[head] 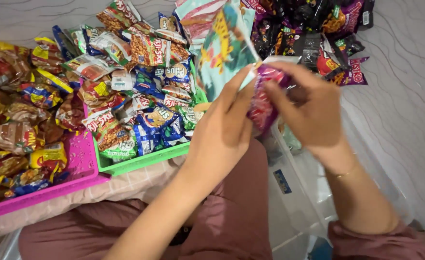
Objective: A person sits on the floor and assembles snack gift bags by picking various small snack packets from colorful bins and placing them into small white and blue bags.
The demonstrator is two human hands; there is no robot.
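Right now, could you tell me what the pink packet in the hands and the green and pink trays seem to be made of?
Pink packet: likely glossy plastic film or foil, since it shines and crinkles between both hands. Green tray and pink tray: probably moulded plastic, with smooth, bright, uniform rims; the pink one shows a perforated wall.

Pale patterned bed cover (405,96), pink tray (73,180), green tray (140,161), dark snack packets (318,29)

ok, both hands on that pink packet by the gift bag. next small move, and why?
Probably slide the pink snack packet down into the printed gift bag: left hand and right hand both pinch it right at the bag's edge, apparently not yet inside.
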